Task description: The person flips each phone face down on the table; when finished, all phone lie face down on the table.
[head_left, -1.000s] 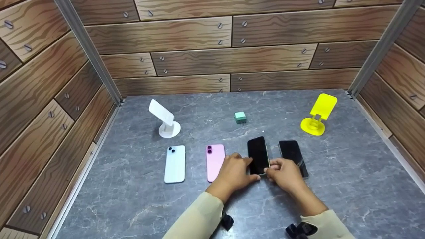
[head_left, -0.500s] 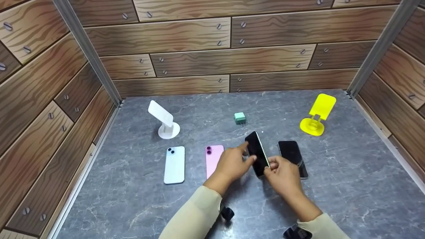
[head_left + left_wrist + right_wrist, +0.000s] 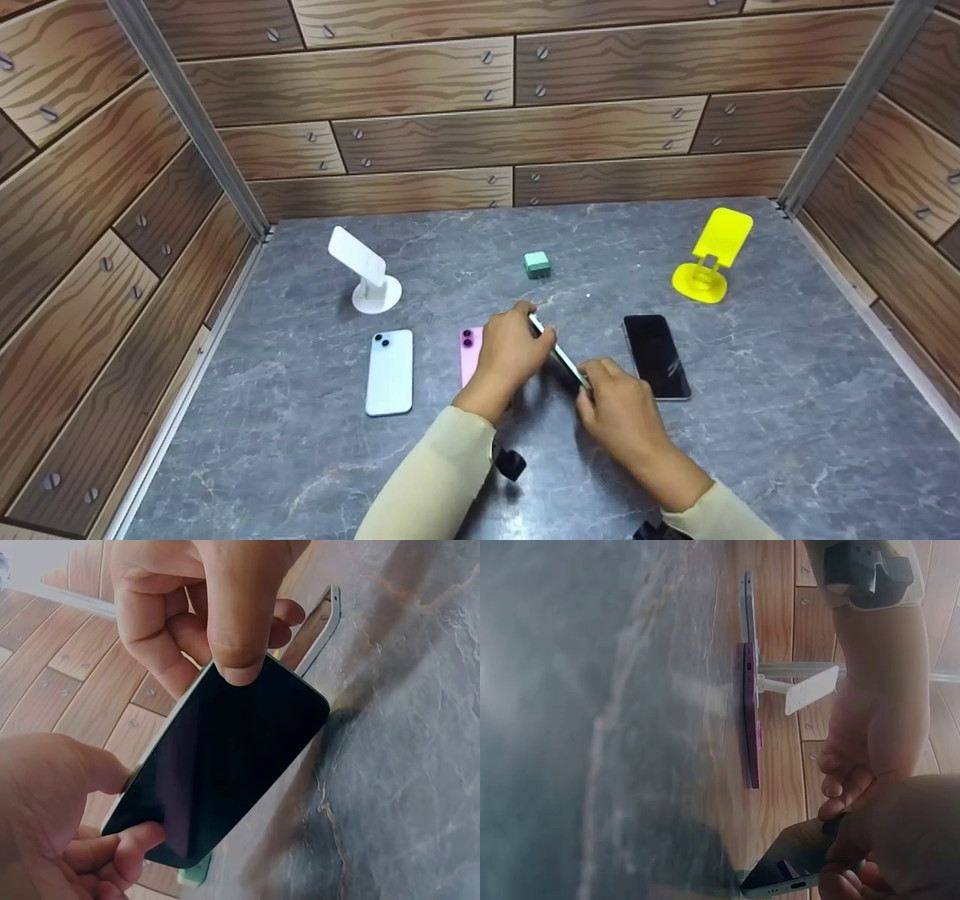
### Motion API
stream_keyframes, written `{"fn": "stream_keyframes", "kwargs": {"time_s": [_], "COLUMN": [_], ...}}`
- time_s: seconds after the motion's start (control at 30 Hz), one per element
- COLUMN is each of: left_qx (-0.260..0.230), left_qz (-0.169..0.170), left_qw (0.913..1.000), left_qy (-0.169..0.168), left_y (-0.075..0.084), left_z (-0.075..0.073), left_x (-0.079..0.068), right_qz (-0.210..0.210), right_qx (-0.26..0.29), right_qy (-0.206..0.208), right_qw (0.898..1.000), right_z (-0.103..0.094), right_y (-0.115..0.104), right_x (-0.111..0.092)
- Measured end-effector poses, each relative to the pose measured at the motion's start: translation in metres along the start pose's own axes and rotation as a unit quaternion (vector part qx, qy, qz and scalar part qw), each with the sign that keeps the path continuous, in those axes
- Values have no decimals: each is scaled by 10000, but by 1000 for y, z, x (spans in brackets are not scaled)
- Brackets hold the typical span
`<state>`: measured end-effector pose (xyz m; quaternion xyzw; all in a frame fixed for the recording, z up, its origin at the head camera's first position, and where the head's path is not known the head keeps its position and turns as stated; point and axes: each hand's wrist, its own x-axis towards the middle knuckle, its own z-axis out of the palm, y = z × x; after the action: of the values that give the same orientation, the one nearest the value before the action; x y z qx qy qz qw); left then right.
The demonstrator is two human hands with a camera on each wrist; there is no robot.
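Note:
Both hands hold a black-screened phone point(image 3: 570, 365) over the grey table, tilted steeply so that mostly its thin pale edge shows in the head view. My left hand point(image 3: 512, 349) grips its far end. My right hand point(image 3: 619, 409) pinches the near end; in the left wrist view its thumb presses the dark screen point(image 3: 232, 750), with fingers behind. Beneath the left hand lies a pink phone point(image 3: 469, 360), camera side up and partly hidden. A second black phone point(image 3: 656, 356) lies screen up beside the right hand. Whether the held phone touches the table I cannot tell.
A pale blue phone point(image 3: 390, 375) lies face down on the left. Behind stand a white phone stand point(image 3: 360, 259) and a yellow phone stand point(image 3: 722, 236). A small green block point(image 3: 537, 265) sits between them. Wood-patterned walls point(image 3: 420, 142) enclose the table.
The held phone has been lifted and turned from lying screen up to nearly on edge, shifting left. My left hand has moved up to its far end, over the pink phone.

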<state>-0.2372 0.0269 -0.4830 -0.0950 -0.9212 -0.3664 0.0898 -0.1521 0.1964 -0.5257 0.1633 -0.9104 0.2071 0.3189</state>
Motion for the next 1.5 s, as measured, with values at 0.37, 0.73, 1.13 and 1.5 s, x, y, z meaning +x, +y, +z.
{"fn": "stream_keyframes", "kwargs": {"time_s": [0.37,0.73,1.13,1.5], "left_qx": [-197,-562,-875,-670], "left_qz": [-94,183,36,119], "left_qw": [9998,9977,9935,9936], "left_qy": [15,-338,-734,-897], "left_y": [0,-3,-8,-5], "left_z": [0,6,12,17], "left_x": [0,0,5,8], "right_qz": [422,2275,2200,2233], "right_qx": [324,1568,1155,1074], "right_qy": [-484,-1900,-1997,-1918], "right_qw": [9974,9421,9478,9496], "right_z": [-4,-16,-11,-9], "right_y": [-2,22,31,31], "right_x": [1,3,3,3]}}
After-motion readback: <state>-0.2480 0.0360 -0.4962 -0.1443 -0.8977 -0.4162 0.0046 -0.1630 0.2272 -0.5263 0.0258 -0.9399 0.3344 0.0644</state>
